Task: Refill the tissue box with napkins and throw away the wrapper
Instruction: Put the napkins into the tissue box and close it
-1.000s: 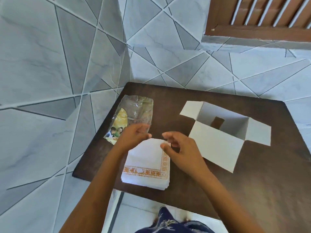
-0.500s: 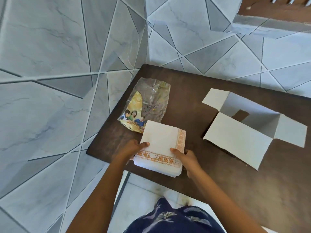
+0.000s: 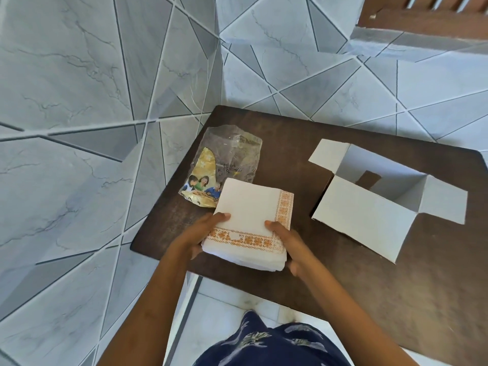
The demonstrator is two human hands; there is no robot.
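Left hand (image 3: 204,231): grips napkin stack (image 3: 250,220), lower centre
Right hand (image 3: 286,243): grips stack's right edge
Tissue box (image 3: 380,199): open, right of frame

napkin stack (image 3: 250,215) gripped at near corners by left hand (image 3: 200,233) and right hand (image 3: 286,243) | wrapper (image 3: 227,159) laid flat just beyond | open tissue box (image 3: 380,191) set apart at right on worktop (image 3: 290,143)

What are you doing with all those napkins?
A person is gripping a stack of napkins at the near table edge, left hand on one side, right hand on the other. The white box sits open to the right with no napkins in it yet. The emptied wrapper lies flat behind the stack, not thrown away yet.
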